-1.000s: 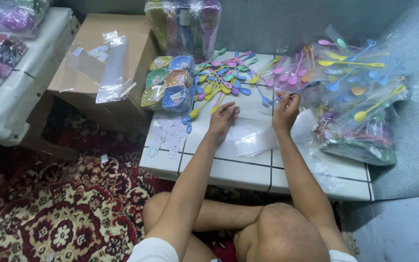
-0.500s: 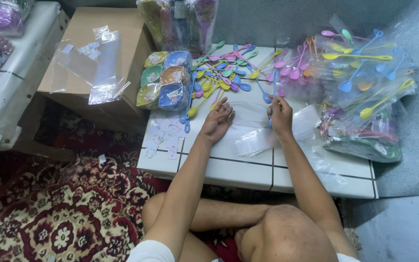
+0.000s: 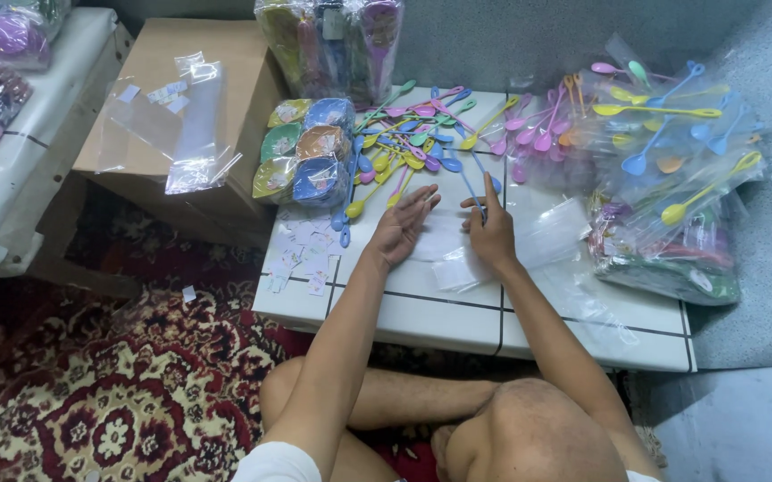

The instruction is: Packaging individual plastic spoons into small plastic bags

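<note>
Now: left hand [image 3: 401,228] flat, spread on clear bag [image 3: 457,259]; right hand [image 3: 493,234] pinching blue spoon [image 3: 468,183]

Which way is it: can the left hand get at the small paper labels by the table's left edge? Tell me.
Probably yes. The left hand lies flat and open on the table, and the paper labels sit just to its left with nothing between them.

Room is lying only along the near edge

I am seeing bare white table [image 3: 421,312] nearest the body; beyond my left hand [image 3: 401,228] and right hand [image 3: 491,234] the spoon pile [image 3: 430,134] is blocking the way, fan packs [image 3: 307,161] are crowding the left, bagged spoons [image 3: 671,170] the right.
</note>
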